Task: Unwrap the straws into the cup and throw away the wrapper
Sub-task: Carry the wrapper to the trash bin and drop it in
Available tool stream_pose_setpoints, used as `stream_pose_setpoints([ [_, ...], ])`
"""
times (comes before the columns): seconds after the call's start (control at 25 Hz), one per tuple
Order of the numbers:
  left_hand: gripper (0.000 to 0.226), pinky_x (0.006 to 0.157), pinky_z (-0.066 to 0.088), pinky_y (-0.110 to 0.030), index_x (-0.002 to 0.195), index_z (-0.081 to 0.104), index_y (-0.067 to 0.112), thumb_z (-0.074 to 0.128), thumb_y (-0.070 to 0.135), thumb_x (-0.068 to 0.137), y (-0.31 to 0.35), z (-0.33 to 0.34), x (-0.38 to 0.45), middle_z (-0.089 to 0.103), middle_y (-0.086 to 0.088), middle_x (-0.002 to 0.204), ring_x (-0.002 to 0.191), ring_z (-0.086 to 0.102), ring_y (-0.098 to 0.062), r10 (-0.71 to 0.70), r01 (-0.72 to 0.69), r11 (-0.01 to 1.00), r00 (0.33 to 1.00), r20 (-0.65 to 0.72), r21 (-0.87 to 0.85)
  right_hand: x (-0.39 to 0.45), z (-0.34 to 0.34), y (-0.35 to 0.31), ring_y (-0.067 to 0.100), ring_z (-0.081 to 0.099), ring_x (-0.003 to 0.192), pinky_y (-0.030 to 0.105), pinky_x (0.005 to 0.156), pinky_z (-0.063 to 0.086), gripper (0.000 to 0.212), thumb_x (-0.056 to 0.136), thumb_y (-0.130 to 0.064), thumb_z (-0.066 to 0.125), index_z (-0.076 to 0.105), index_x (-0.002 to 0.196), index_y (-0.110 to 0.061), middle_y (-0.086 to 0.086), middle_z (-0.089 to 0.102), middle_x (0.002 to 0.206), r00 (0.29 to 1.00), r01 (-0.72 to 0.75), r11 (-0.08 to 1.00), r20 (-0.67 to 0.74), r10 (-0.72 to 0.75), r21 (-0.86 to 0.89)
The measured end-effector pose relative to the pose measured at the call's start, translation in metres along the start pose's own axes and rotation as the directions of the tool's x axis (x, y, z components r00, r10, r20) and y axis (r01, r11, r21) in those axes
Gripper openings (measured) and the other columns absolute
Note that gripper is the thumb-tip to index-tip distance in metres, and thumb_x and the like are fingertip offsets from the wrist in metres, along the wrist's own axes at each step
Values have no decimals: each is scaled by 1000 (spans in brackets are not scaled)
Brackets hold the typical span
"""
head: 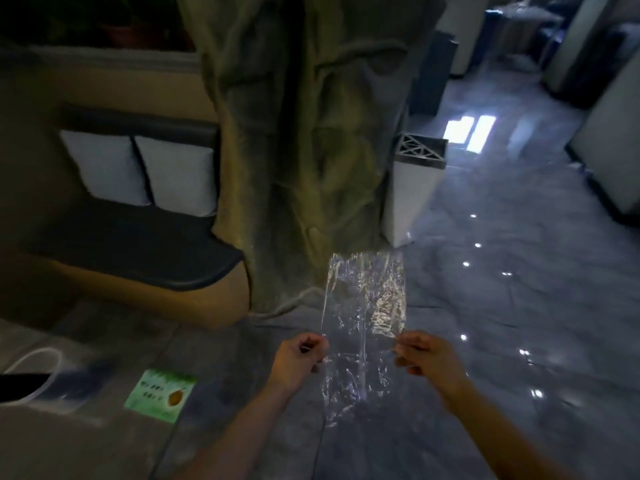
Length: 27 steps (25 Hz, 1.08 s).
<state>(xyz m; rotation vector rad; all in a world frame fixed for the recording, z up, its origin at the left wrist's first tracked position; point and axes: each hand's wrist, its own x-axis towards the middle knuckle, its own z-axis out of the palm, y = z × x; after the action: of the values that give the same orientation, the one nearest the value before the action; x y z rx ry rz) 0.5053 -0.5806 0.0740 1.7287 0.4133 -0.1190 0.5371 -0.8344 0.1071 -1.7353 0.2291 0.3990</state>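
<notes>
The glossy grey marble-patterned tile floor [485, 306] fills the lower view. A white square-sided bin with a grey lattice top [412, 188] stands on it at one o'clock. A green rectangular sticker [160, 395] lies flat on it at eight o'clock.

Clear wrapper [363, 327], white bin [408, 199] (lattice top), perhaps green sign [160, 395]
</notes>
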Motion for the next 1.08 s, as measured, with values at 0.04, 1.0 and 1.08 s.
stream_pose_setpoints([
  [0.04, 22, 45, 46, -11, 72, 70, 22, 71, 6, 86, 8, 14, 9, 65, 11, 60, 47, 57, 8, 0, -1, 1000, 1000, 25, 13, 4, -14, 0, 20, 72, 67, 26, 62, 51, 11, 85, -5, 69, 71, 93, -12, 7, 77, 82, 999, 3, 1000, -38, -2, 20],
  [1.0, 7, 51, 47, -19, 87, 64, 9, 67, 3, 88, 147, 167, 331, 64, -2, 73, 53, 56, -6, -44, 15, 997, 923, 381, 78, 250, -145, -66, 18, 70, 69, 28, 62, 53, 5, 85, -14, 70, 71, 88, -12, 10, 73, 82, 917, -69, 985, -379, 126, 159],
  [1.08, 11, 51, 48, -21, 83, 64, 12, 67, 3, 88, 153, 179, 354, 64, -4, 73, 54, 56, -9, -46, 15, 997, 913, 406, 78, 266, -154, -69, 19, 69, 70, 27, 61, 54, 6, 87, -16, 68, 70, 91, -11, 10, 72, 84, 912, -80, 983, -387, 139, 164],
])
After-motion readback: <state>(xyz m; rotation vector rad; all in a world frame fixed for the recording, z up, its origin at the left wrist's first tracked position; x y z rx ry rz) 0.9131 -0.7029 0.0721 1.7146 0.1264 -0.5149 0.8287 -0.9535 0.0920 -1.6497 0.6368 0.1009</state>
